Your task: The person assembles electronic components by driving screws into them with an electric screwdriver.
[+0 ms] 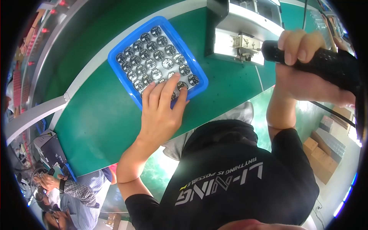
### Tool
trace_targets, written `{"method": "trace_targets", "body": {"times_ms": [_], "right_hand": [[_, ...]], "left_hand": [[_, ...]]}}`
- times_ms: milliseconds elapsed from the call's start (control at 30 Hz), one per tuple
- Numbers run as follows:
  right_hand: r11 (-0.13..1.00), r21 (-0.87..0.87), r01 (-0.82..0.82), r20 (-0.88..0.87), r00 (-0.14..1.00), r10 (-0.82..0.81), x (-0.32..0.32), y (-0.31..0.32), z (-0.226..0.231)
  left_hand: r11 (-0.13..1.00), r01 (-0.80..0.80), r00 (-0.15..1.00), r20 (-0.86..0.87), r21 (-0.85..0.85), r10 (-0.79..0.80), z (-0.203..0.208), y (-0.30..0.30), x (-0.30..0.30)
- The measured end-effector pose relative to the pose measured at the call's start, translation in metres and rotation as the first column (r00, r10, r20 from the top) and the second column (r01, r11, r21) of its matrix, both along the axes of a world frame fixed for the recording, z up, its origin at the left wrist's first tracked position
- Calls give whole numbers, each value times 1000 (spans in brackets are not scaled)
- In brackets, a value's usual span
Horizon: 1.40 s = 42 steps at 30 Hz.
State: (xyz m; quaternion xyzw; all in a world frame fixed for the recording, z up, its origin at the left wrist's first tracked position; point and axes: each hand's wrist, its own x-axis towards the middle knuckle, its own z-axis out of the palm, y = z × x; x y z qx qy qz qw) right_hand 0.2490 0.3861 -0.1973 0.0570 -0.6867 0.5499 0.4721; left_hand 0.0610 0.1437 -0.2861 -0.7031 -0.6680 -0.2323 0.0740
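Observation:
My left hand (161, 109) lies over the near edge of a blue tray (117, 76). Its fingers are stretched out and slightly apart, with the tips touching or just above the small round circuit boards (158, 55). These boards sit in rows on a white sheet in the tray; the hand hides a few of the nearest ones. At the upper right, my right hand (303, 73) is raised close to the camera. Its fingers wrap round a thick black bar-like object (326, 67), whose far end runs out of the picture; its kind cannot be made out.
Beyond the tray's right side stands a white machine (251, 23) with a metal fixture (245, 44) on its front. The green table (96, 126) curves along its near edge. Another person (82, 195) works at the lower left beside a black box (50, 147). Cardboard boxes (320, 159) stand at right.

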Motion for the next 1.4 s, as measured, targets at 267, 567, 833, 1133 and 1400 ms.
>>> {"method": "trace_targets", "body": {"times_ms": [267,567,833,1133,1400], "right_hand": [[994,78,-81,116,991,72,-12,-6,5],[973,-124,-196,83,975,207,-33,-6,-12],[881,-280,-380,-138,925,355,-96,-72,-39],[863,-489,-129,6,988,151,-114,-100,-68],[853,-520,-34,103,989,102,-112,-104,-67]], "left_hand": [[1000,9,999,33,-5,-9,3,1,-5],[995,4,1000,-21,104,-1,-5,-5,-7],[994,-5,999,41,109,1,-10,-7,-5],[995,1,998,58,99,-7,-7,-7,-7],[995,7,997,76,100,-15,-9,-7,-6]]}}
